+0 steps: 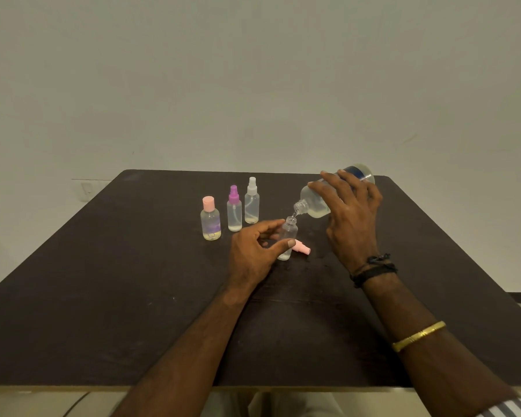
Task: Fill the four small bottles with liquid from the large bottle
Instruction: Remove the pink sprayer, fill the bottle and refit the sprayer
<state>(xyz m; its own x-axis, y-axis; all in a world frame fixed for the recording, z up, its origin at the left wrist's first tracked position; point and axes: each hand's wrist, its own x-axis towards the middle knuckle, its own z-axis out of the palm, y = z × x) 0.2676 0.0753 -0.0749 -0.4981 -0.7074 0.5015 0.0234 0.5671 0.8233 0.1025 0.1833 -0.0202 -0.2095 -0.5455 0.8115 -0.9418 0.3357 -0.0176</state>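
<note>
Liquid is seen as a thin stream between the mouth of the large clear plastic bottle [315,206], blue-labelled near its base, and the open neck of the small clear uncapped bottle [288,234], which is stood upright just right of the table's middle. The large bottle is tipped almost flat, mouth toward eight o'clock and base toward two o'clock, and is gripped from above by the right hand [354,212], whose fingers are wrapped over its body; pale liquid is pooled along its lower side. The uncapped bottle is steadied by the left hand [251,252] — thumb and forefinger are curled round it from the nine o'clock side. At four o'clock, just beside its base, a pink spray cap [302,247] is laid on its side on the dark brown tabletop [118,296]. At ten to eleven o'clock from the uncapped bottle, three closed small bottles are stood in a slanting row: a round clear bottle with a pink flip cap [210,221] at the left end, a slim clear bottle with a purple spray head [234,212] in the middle, and a slim clear bottle with a white spray head [251,203] farthest back. Some liquid is visible in each — the exact levels cannot be judged. Black thread bands [373,268] are worn on the right wrist, and a gold bangle [418,336] farther up the forearm.
</note>
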